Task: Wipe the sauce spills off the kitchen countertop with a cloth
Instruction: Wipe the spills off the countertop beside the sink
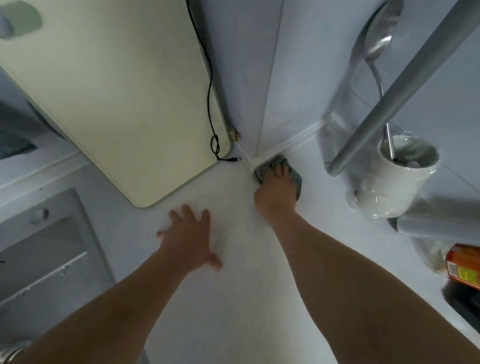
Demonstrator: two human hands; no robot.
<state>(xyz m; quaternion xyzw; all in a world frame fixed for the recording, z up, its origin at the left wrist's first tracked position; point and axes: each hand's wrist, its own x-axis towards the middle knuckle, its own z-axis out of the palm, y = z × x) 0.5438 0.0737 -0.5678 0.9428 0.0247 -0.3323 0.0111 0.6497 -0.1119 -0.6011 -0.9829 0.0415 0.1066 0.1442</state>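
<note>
In the far corner of the white bench (224,308), where the two walls meet, the right hand (275,194) presses a grey-green cloth (296,177) flat against the surface, fingers stretched over it. The left hand (189,235) lies open on the bench nearer the person, fingers spread, just below a pale cutting board (103,87). A white cup (394,187) stands to the right of the cloth, a steel sink (28,266) at far left.

Cloth (296,175) mostly hidden beneath right hand (274,197).
</note>
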